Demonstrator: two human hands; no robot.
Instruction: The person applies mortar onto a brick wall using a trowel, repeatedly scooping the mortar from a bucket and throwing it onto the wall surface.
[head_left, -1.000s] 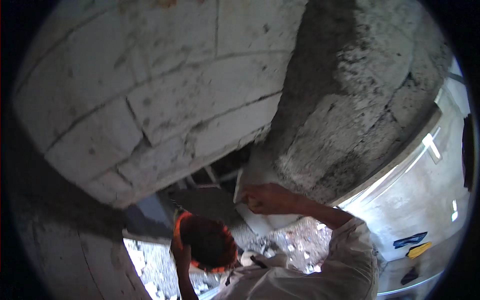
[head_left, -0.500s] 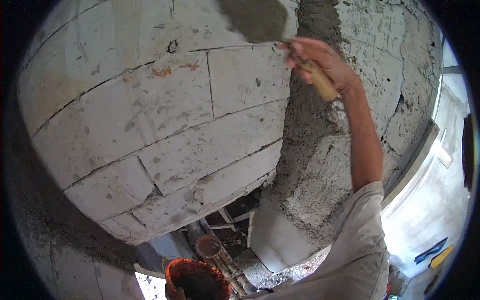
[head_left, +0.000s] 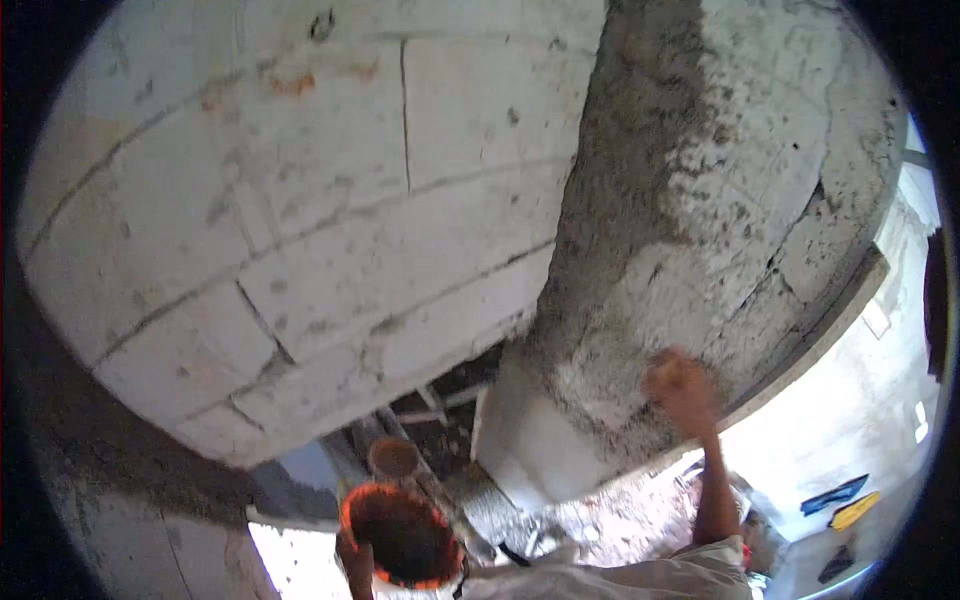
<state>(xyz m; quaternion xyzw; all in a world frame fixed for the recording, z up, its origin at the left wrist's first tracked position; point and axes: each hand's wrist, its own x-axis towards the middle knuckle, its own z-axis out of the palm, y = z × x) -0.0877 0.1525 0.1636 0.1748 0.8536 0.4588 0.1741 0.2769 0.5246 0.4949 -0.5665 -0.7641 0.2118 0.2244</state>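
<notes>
My left hand (head_left: pixel 356 568) grips the near-left rim of an orange bucket (head_left: pixel 352 518), whose inside looks dark with mortar. My right hand (head_left: pixel 682 392), smeared by motion, is a fist low in front of the rough right-hand wall. In the earlier view it holds a wood-handled trowel; now the blade is hidden or lost in the blur. A band of wet grey mortar (head_left: pixel 625 170) runs down the corner between the block wall (head_left: pixel 480 110) and the rough wall (head_left: pixel 745 215). A darker mortar patch (head_left: pixel 635 435) shows beside the fist.
Below the walls are a round brownish container (head_left: pixel 393 457), poles (head_left: pixel 440 500) and a pale panel (head_left: pixel 520 450). A ledge (head_left: pixel 815 340) edges the right wall. Blue (head_left: pixel 834 495) and yellow items (head_left: pixel 855 510) lie at the far right.
My right hand has swung down from high on the wall, and the trowel blade is no longer visible. The view has shifted slightly; my left hand stays at the bucket.
</notes>
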